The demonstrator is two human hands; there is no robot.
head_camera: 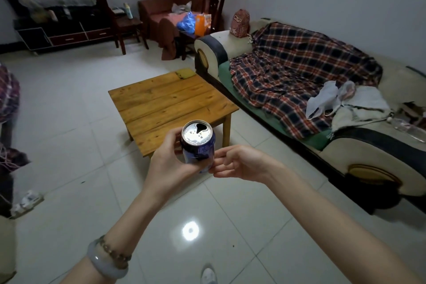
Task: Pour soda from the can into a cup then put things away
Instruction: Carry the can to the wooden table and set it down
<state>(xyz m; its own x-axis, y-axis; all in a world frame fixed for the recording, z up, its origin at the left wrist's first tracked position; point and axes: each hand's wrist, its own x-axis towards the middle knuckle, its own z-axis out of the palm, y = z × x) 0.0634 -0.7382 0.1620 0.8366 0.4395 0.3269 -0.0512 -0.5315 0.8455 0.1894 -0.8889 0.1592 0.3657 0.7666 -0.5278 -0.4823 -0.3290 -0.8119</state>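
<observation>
A: Can?
B: I'm holding the opened blue can [198,145] upright in my left grip [174,159], above the floor [69,122], near the wooden worktop [170,99].
A: And the right grip [239,163]?
B: It's curling at the can's base; can't tell if it's grasping.

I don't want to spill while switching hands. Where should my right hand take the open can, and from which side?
Grip the can by its blue side wall at mid-height, coming in from its right. The left hand wraps the left side, leaving the right wall bare. The can stands upright with its opening on top, so keep the right hand off the lid.
</observation>
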